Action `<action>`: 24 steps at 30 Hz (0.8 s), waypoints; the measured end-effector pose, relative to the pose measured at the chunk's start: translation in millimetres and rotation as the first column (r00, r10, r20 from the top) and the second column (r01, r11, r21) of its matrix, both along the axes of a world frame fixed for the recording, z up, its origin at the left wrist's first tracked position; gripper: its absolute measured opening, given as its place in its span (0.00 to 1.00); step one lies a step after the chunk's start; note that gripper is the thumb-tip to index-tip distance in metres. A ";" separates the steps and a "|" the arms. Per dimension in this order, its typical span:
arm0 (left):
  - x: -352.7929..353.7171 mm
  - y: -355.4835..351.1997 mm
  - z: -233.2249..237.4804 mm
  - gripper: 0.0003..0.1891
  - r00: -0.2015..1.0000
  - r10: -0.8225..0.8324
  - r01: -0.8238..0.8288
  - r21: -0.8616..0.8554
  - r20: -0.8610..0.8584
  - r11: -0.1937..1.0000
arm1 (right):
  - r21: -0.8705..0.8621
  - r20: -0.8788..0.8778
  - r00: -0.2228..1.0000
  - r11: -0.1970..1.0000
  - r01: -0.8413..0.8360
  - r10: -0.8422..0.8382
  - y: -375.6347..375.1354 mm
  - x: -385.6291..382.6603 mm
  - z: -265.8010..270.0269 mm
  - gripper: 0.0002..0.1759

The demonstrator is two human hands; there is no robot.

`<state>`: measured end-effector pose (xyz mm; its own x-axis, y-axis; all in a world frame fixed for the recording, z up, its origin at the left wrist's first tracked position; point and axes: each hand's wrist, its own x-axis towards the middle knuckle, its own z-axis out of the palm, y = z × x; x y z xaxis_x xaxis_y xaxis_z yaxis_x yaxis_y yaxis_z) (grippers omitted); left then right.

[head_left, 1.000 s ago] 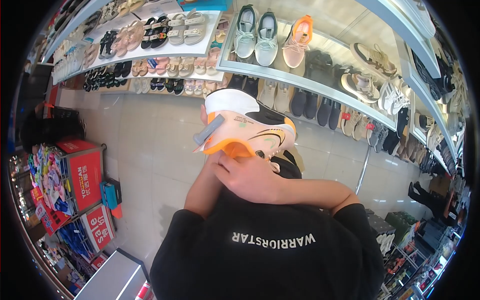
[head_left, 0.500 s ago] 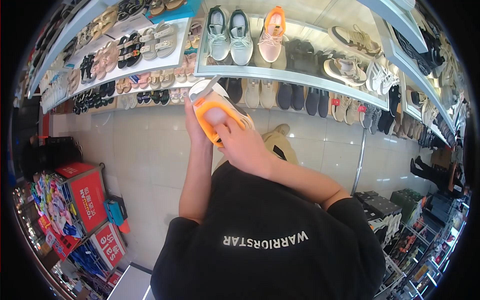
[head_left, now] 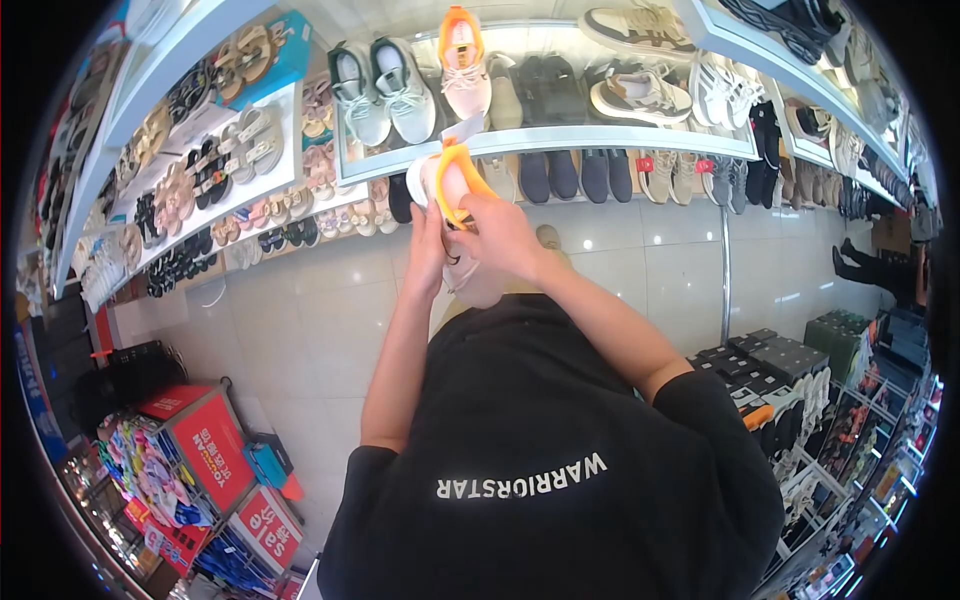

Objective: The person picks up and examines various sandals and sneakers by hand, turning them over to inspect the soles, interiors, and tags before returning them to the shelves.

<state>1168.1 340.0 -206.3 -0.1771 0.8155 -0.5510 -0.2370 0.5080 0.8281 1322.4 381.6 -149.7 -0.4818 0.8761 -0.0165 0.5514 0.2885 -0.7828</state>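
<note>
A pale pink and white sneaker (head_left: 480,284) with an orange collar is held between both hands in front of my chest. Its heel points toward the shelf and its toe back at me. My left hand (head_left: 428,246) wraps the sole side. At the opening, my right hand (head_left: 498,237) grips the collar and tongue area, its fingertips partly hidden. A pale tag or strip (head_left: 462,130) sticks up at the heel. Just beyond, a similar pink sneaker with orange lining (head_left: 465,85) stands on the glass display shelf (head_left: 560,143).
Grey-green sneakers (head_left: 405,95) and beige sneakers (head_left: 640,93) share the display shelf. Rows of sandals (head_left: 250,145) are at the left. Slip-on shoes (head_left: 548,176) line the lower level. A red sign stand (head_left: 210,445) is at lower left, shoe boxes (head_left: 775,355) at right.
Both hands have moved the sneaker toward the shelf, and it has turned so the toe points back at me. My right hand has shifted from inside the opening to its edge.
</note>
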 end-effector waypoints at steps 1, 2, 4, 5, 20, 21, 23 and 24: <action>13.3 0.8 2.2 0.42 0.997 -0.071 0.069 0.078 0.023 0.995 | -0.017 0.004 0.999 0.999 0.032 -0.032 8.0 9.5 -5.2 0.20; 27.7 1.0 4.3 0.42 0.996 -0.086 0.083 0.077 0.026 0.994 | -0.034 0.010 0.998 0.997 0.064 -0.064 17.1 20.8 -10.3 0.20; 54.4 2.0 5.9 0.41 0.953 -0.234 0.266 0.159 -0.194 0.951 | -0.057 0.022 0.992 0.990 0.126 -0.125 36.5 45.0 -20.2 0.19; 61.2 2.8 -6.9 0.40 0.918 -0.308 0.364 0.225 -0.248 0.904 | -0.079 0.029 0.986 0.983 0.168 -0.167 46.5 56.0 -25.9 0.19; 143.3 46.4 22.4 0.28 0.905 -0.413 0.404 0.096 0.104 0.910 | 0.077 0.001 0.956 0.954 0.291 -0.292 262.5 103.5 -88.7 0.15; 143.4 46.1 24.2 0.28 0.920 -0.376 0.364 0.109 0.115 0.925 | 0.066 -0.013 0.954 0.952 0.298 -0.298 276.4 97.3 -90.4 0.15; 143.6 42.9 29.0 0.27 0.942 -0.311 0.297 0.118 0.126 0.948 | 0.131 -0.029 0.958 0.949 0.288 -0.287 295.3 84.8 -93.3 0.15; 143.7 41.0 29.9 0.27 0.950 -0.282 0.265 0.126 0.138 0.956 | 0.194 -0.049 0.949 0.929 0.315 -0.311 304.7 79.6 -94.9 0.15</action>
<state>1311.8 381.0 -176.5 0.1404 0.8750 -0.4633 -0.2285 0.4839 0.8448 1401.9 686.3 -244.6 -0.1815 0.9674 0.1768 0.6259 0.2523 -0.7380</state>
